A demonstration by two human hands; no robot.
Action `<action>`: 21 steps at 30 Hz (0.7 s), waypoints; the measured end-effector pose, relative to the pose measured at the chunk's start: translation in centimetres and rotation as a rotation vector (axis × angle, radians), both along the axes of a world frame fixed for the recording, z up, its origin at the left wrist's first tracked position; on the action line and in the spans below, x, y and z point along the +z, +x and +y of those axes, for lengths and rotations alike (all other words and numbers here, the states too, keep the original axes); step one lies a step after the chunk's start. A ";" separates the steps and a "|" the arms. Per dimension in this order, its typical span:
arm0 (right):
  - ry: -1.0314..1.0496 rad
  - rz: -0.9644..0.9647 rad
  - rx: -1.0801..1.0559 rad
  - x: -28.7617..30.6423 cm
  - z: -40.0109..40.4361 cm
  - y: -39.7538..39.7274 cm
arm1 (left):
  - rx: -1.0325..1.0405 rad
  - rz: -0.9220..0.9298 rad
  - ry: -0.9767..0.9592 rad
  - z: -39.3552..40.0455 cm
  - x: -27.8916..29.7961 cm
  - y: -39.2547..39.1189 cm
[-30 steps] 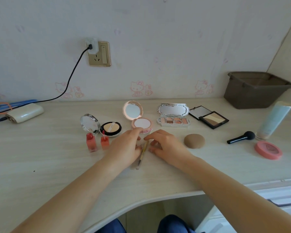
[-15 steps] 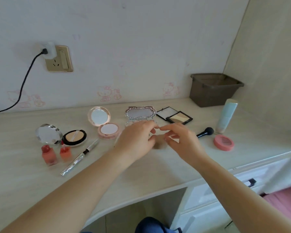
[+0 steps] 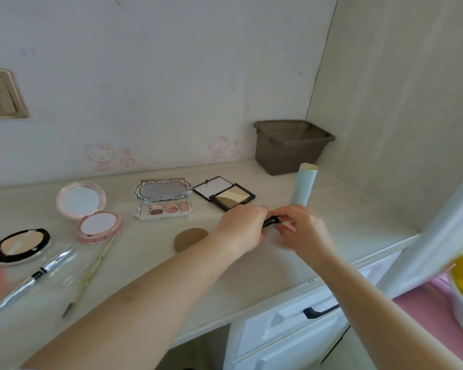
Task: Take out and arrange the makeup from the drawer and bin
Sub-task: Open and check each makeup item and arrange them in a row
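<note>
Two hands meet over the bench's right part: the left hand (image 3: 241,227) and right hand (image 3: 301,231) both pinch what looks like the black brush (image 3: 271,221), near the bench's (image 3: 265,265) front edge, before the upright blue tube (image 3: 304,186).

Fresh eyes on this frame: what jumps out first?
Both hands meet mid-desk: the left hand and right hand grip a small black brush between them. Behind them lies a row of open makeup: a round pink mirrored compact, an ornate silver eyeshadow palette and a black square contour palette. A dark brown plastic bin sits in the back corner.
</note>
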State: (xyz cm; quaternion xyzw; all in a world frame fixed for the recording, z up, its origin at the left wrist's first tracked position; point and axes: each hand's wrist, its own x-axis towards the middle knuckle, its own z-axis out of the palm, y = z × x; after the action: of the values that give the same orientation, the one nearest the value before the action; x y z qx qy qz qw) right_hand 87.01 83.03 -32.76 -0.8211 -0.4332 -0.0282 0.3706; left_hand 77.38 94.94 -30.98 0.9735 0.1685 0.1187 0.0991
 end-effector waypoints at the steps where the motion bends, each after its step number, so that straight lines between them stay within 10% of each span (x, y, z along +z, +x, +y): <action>1: -0.020 -0.009 0.005 0.0 0.1 0.2 | 0.007 0.008 0.012 0.0 -0.1 0.3; 10: -0.082 -0.006 0.023 0.0 0.7 0.6 | 0.030 -0.039 0.066 -0.2 -0.9 1.9; 21: 0.208 0.195 0.225 1.6 5.0 -5.7 | 0.203 -0.419 -0.468 3.0 1.8 -6.7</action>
State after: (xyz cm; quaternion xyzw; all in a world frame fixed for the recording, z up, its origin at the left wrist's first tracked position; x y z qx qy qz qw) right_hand 81.31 88.05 -31.19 -0.7237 -0.4790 0.0483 0.4945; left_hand 70.65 97.95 -29.22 0.8570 0.2632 0.2837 0.3403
